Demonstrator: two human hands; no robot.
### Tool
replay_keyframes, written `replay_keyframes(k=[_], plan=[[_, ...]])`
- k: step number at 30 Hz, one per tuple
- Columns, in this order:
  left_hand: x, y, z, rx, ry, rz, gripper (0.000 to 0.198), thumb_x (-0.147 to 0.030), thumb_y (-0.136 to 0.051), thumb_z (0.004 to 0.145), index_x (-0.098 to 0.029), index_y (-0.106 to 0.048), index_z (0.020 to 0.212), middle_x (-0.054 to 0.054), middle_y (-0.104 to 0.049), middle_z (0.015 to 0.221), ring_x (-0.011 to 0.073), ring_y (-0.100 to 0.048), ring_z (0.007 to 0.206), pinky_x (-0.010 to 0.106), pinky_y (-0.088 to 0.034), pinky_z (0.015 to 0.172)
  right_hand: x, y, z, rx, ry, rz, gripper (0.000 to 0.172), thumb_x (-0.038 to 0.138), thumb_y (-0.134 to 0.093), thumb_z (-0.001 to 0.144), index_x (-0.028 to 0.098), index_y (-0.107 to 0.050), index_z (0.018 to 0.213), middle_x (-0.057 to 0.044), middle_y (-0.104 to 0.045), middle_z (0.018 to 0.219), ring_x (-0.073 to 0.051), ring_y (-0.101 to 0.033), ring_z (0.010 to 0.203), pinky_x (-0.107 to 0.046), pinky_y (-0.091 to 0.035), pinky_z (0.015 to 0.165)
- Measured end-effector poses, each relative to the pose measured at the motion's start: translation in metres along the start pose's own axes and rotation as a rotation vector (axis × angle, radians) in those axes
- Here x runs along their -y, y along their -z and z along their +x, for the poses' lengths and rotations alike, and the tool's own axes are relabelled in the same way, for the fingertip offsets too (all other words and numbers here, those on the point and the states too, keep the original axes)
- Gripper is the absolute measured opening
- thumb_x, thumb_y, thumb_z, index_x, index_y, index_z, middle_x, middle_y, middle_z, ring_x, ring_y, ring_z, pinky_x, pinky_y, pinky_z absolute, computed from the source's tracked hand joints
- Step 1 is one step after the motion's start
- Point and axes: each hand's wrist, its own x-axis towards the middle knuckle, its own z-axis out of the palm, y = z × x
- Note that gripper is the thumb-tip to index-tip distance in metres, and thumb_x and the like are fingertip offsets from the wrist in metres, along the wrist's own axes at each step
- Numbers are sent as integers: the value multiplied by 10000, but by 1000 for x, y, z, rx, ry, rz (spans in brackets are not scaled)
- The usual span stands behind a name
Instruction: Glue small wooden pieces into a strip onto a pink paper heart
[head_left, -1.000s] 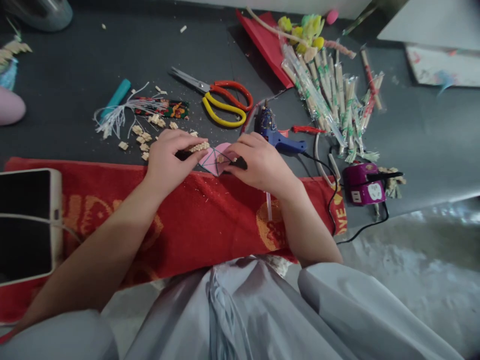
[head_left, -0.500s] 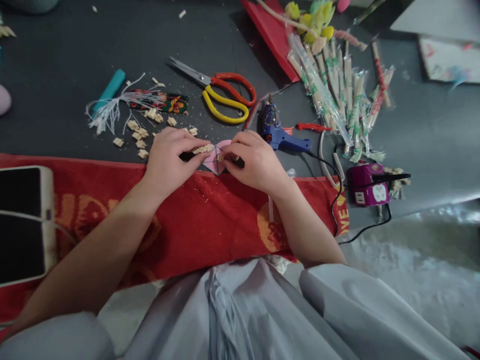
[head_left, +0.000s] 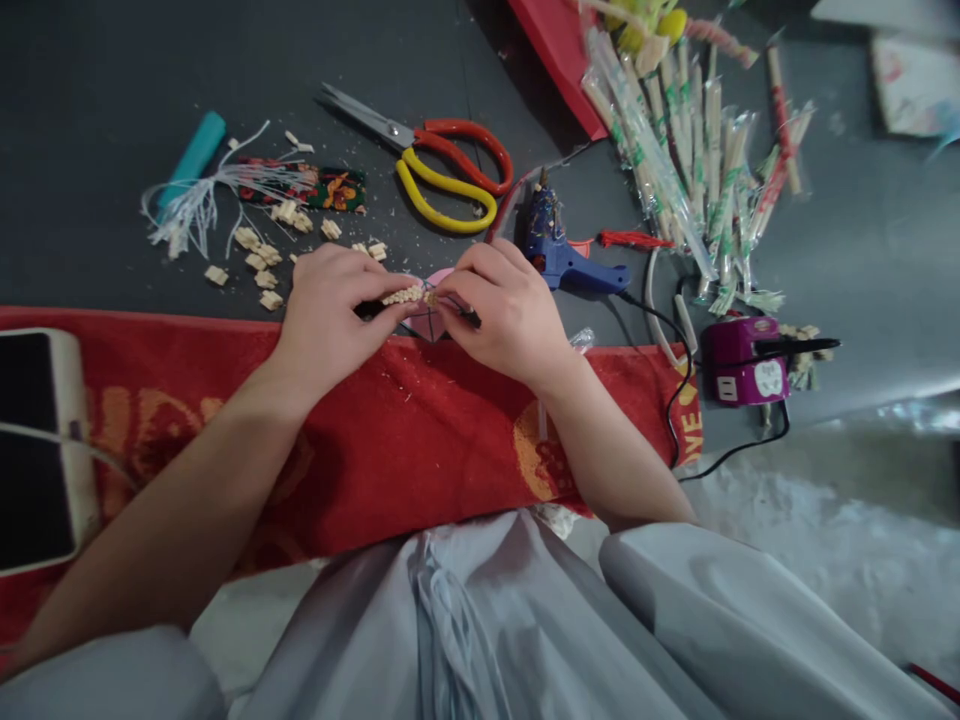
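My left hand point(head_left: 330, 310) pinches a short, knobbly beige woven strip point(head_left: 403, 296) between thumb and fingers. Facing it, my right hand point(head_left: 514, 310) has its thumb and fingertips pressed together at the strip's right end, on a small beige piece point(head_left: 430, 298) that the fingers partly cover. Below the fingertips lies a pink piece point(head_left: 426, 324) crossed by dark lines, at the edge of a red towel point(head_left: 420, 430). Several small beige woven pieces point(head_left: 261, 256) are scattered beyond my left hand. A blue glue gun point(head_left: 574, 270) rests just right of my right hand.
Scissors point(head_left: 454, 175) with red and yellow handles lie beyond my hands. White threads point(head_left: 202, 205) and a teal tube point(head_left: 196, 150) are at the left. Wrapped sticks point(head_left: 694, 160) and a purple power adapter point(head_left: 746, 360) sit at the right. A tablet point(head_left: 45, 450) lies left.
The small piece in my right hand has moved left and now meets the end of the woven strip. The view has shifted slightly.
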Motion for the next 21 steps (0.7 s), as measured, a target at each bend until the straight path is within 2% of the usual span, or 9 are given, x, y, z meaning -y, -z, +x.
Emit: replay_keyframes(k=[6,12,17,21], plan=[[-7,3,1,17,80,-56,173,-558,-847,943,-471,-870,1090,26,-766,915,336,-687,986,581,-484,961,1,1,0,16,13,-21,273,219,-481,1089,228,-746,1029,-118,-698,1098,-292,-618,1073,-494,-551,960],[-5,0,2,13,82,-55,166,-568,-840,928,-475,-873,1062,33,-762,883,354,-700,978,631,-509,972,1,1,1,37,3,-5,221,206,-525,1076,236,-741,1041,-109,-687,1108,-291,-618,1090,-495,-541,980],[-4,-1,1,-8,50,-42,166,-561,-850,927,-481,-867,1071,29,-762,869,349,-697,969,617,-523,967,0,1,1,53,-8,-9,193,203,-551,1071,238,-738,1038,-111,-684,1121,-297,-617,1105,-494,-533,982],[-6,1,2,21,45,-46,156,-551,-835,949,-472,-869,1079,29,-765,885,342,-691,974,598,-518,973,0,-1,0,30,9,-31,208,211,-531,1084,238,-730,1031,-108,-687,1105,-286,-621,1090,-483,-538,968]])
